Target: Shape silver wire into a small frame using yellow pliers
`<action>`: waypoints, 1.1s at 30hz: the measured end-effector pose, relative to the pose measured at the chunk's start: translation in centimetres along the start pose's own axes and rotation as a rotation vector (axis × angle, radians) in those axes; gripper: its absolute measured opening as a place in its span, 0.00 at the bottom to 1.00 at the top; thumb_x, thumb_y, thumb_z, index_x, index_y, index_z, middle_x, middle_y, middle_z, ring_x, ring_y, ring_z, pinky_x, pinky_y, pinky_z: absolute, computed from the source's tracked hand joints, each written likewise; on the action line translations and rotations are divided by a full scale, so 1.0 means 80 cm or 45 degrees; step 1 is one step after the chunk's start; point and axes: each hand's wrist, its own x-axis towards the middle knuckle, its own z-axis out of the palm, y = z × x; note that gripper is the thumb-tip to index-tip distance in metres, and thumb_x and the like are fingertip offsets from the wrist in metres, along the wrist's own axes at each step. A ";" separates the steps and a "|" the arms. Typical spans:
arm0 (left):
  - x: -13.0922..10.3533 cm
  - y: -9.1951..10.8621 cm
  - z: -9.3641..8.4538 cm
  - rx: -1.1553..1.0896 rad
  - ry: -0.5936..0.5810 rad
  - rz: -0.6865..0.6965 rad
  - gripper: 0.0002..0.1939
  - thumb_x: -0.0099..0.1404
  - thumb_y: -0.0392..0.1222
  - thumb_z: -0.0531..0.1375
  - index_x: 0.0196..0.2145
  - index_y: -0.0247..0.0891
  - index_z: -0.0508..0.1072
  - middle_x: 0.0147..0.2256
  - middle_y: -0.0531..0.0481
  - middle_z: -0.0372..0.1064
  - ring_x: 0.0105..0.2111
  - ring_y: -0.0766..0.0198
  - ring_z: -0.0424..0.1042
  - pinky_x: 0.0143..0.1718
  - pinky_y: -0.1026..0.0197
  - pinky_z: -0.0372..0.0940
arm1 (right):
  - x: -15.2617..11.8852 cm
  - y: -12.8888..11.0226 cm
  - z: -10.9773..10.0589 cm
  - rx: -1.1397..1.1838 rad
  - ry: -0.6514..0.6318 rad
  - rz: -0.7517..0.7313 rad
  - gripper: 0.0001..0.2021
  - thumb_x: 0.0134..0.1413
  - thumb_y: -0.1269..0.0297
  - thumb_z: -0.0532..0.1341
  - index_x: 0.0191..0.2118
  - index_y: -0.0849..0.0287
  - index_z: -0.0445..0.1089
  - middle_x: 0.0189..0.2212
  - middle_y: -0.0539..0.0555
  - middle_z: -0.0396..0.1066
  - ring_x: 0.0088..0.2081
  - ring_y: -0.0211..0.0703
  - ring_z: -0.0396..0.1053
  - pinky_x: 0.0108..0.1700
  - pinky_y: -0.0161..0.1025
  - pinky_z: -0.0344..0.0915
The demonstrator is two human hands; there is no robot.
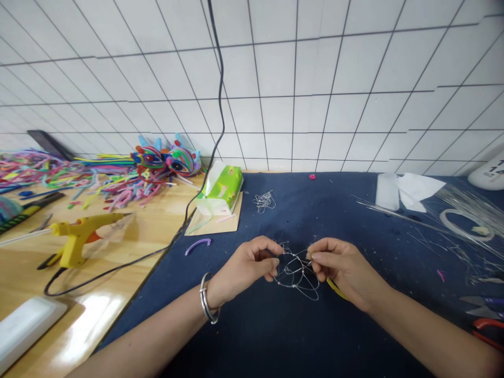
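A small frame of thin bent wire [293, 285] with loops and a few pinkish joints is held above the dark blue cloth. My left hand [252, 265], with a silver bracelet at the wrist, pinches its left side between thumb and fingers. My right hand [334, 265] is closed at the frame's right side, fingertips pinched on a thin wire there. Something yellow [336, 289] shows beneath my right palm, partly hidden by the hand.
Yellow glue gun [74, 236] with a black cord lies on the wooden table at left, near colourful pipe cleaners [43, 170]. A green tissue pack [222, 189] and tangled wire [264, 201] lie ahead. Wires, white pieces [409, 191] and red-handled pliers [488, 328] are at right.
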 end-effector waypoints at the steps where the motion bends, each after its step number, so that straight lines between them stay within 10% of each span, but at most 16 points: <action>1: 0.000 0.000 0.000 0.007 0.001 0.000 0.08 0.56 0.35 0.58 0.36 0.34 0.65 0.22 0.54 0.65 0.22 0.70 0.67 0.25 0.64 0.65 | 0.000 0.000 0.000 0.002 0.002 -0.001 0.05 0.46 0.66 0.63 0.32 0.60 0.70 0.22 0.50 0.66 0.23 0.31 0.62 0.27 0.32 0.60; 33: 0.000 0.001 -0.002 0.061 -0.072 0.177 0.02 0.58 0.33 0.56 0.31 0.34 0.63 0.24 0.56 0.61 0.23 0.73 0.61 0.24 0.68 0.57 | 0.006 0.017 -0.005 -0.019 0.029 -0.006 0.06 0.47 0.66 0.62 0.33 0.61 0.69 0.24 0.51 0.67 0.26 0.33 0.63 0.29 0.33 0.60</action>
